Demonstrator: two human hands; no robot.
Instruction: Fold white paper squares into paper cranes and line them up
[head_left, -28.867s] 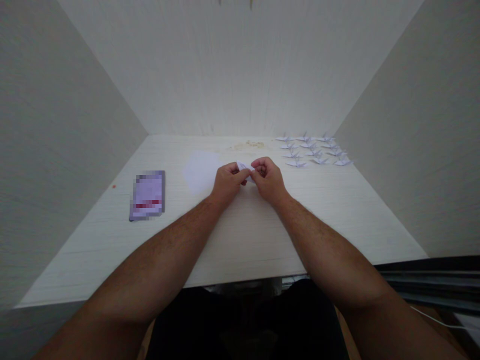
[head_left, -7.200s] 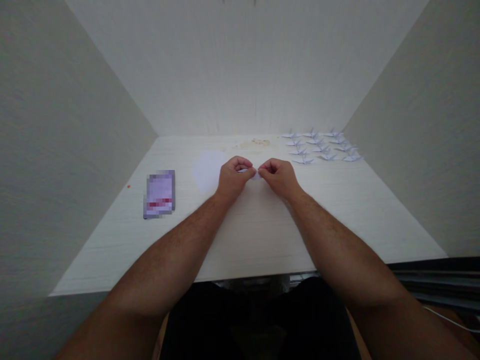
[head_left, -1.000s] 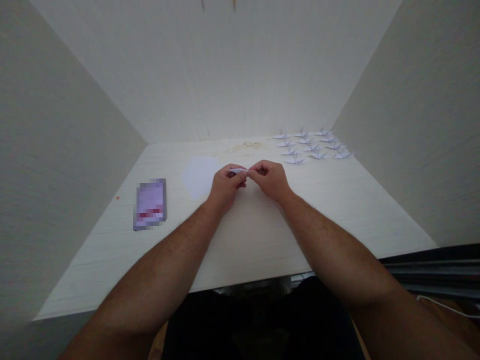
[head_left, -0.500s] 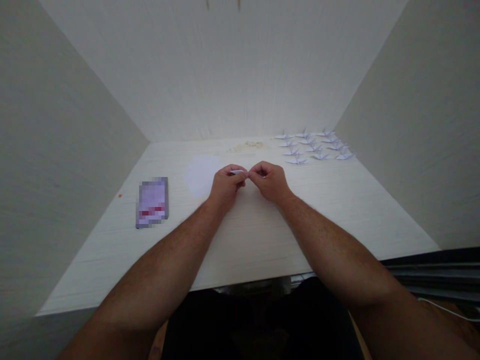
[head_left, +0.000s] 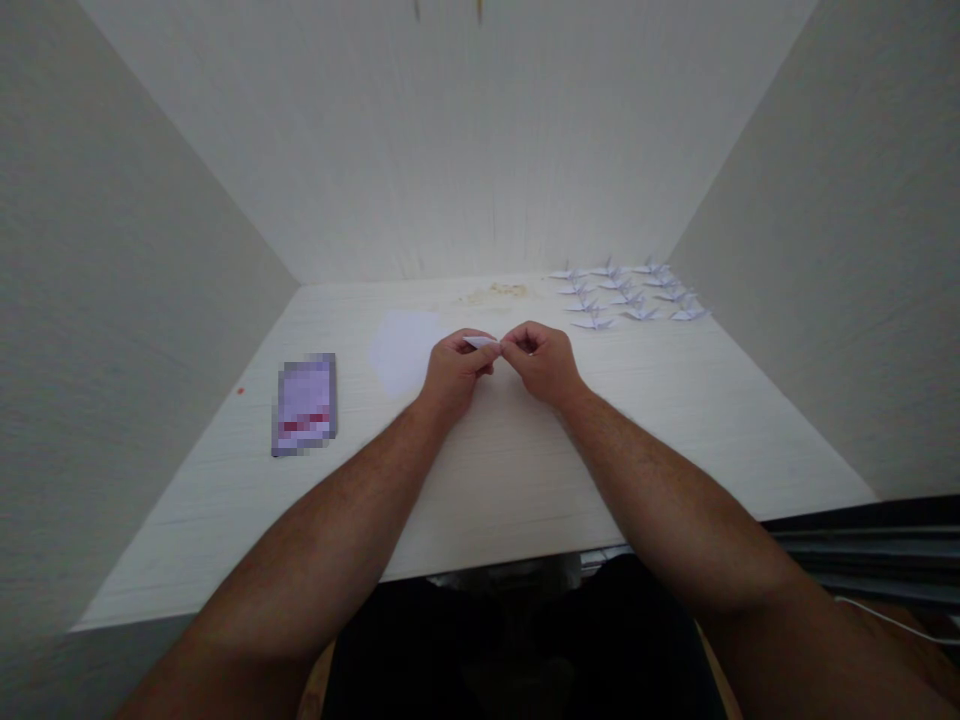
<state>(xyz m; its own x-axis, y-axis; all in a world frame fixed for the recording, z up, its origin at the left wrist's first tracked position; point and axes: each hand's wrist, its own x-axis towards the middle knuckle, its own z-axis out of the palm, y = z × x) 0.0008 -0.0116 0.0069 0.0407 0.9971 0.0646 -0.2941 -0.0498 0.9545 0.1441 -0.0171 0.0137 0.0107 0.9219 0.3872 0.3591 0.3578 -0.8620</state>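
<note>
Between my two hands, over the middle of the table, is a small folded piece of white paper [head_left: 480, 342]. My left hand [head_left: 454, 368] is closed on it, thumb on top and fingers curled beneath. My right hand [head_left: 541, 358] pinches at the paper's right tip, its thumb and forefinger meeting the left fingertips. Most of the paper is covered by the fingers, so its full shape is hidden. White paper sheets [head_left: 401, 350] lie on the table just left of my left hand.
Several white folded paper cranes [head_left: 626, 298] stand in rows at the back right. A flat, blurred-out device [head_left: 305, 405] lies at the left. Walls close off the back and both sides of the pale table [head_left: 517, 480]. Pale crumbs or stains [head_left: 502, 292] mark its rear.
Both hands have shifted very slightly to the right. A bit more of the folded paper shows above the left thumb. Everything else stays where it was.
</note>
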